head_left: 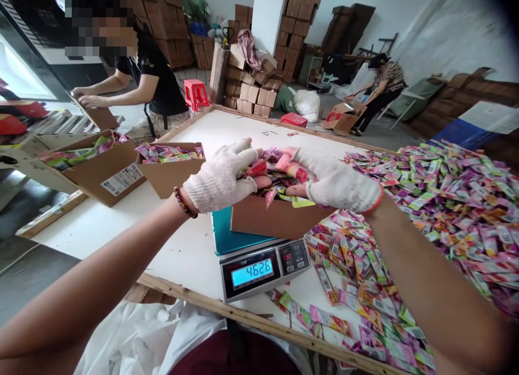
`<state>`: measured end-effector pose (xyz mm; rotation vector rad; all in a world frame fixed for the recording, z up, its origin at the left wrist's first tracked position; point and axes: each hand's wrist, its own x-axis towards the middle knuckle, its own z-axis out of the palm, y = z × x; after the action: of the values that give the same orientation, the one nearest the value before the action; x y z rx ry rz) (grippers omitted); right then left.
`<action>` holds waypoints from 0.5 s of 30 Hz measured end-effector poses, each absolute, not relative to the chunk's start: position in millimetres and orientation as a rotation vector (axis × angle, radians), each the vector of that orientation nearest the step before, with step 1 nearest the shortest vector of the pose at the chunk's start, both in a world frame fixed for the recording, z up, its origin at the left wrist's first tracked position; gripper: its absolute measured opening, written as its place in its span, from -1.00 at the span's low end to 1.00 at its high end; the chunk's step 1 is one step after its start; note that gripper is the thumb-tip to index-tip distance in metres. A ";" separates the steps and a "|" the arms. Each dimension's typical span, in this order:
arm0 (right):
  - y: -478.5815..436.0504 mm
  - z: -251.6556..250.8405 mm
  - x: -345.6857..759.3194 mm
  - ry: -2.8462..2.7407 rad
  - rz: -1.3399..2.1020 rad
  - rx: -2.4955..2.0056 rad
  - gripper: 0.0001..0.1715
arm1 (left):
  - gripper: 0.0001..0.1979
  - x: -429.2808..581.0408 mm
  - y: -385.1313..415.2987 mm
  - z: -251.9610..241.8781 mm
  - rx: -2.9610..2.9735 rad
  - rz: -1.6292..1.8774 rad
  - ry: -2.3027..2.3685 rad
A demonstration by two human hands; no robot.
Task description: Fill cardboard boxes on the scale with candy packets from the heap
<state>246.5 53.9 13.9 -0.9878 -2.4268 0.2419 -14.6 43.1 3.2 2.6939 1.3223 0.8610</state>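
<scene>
An open cardboard box (pixel 275 217) full of small candy packets (pixel 279 172) sits on the teal platform of a digital scale (pixel 263 267), whose lit display reads 4626, possibly with a decimal point. My left hand (pixel 227 177), in a white knit glove with bare fingertips, rests on the packets at the box's left side, fingers spread. Opposite it, my right hand (pixel 334 180), gloved alike, lies over the packets at the right side with its fingers stretched out. Both hands touch the packets from above, and neither firmly grips one. Their palms are hidden.
A large heap of packets (pixel 446 207) covers the table's right side. Two filled cardboard boxes (pixel 109 177) stand at the left. A wooden rim (pixel 239 315) edges the white table. One person (pixel 158 77) handles cardboard at left; another (pixel 389 85) bends over a box behind.
</scene>
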 end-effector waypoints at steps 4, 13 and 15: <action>52.5 12.0 229.5 -2.515 0.374 -0.885 -0.34 | -0.71 7.7 32.2 23.1 2.949 0.585 1.424; 48.6 24.1 241.6 -2.074 0.323 -0.979 -0.73 | -0.02 -3.7 39.7 14.3 2.497 0.873 1.172; 43.1 32.7 261.3 -1.834 0.268 -0.968 -0.75 | 0.07 -12.7 41.4 8.9 2.344 1.040 0.972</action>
<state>261.3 43.1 32.7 -0.9682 -1.8337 0.2680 -12.7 41.4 8.9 2.3441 0.9719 1.0405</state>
